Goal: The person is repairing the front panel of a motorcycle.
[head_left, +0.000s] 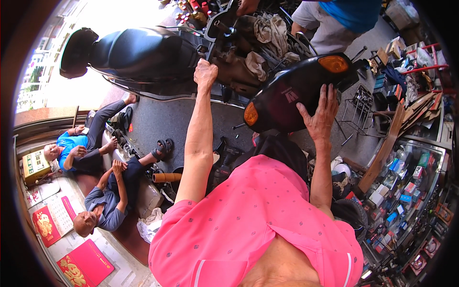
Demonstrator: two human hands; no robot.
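Observation:
A black scooter stands across the view, with its long seat to the left. My left hand is closed in a fist at the front end of the seat; what it grips is hidden. Fingers stretched out, my right hand lies against the dark front panel with orange turn lamps. Crumpled beige rags and metal parts lie in the scooter's middle, between the seat and this panel.
A person in a blue top and pale shorts stands beyond the scooter. Two people sit at the left on a bench. To the right are a wooden plank, a wire stand and a glass case of small boxes.

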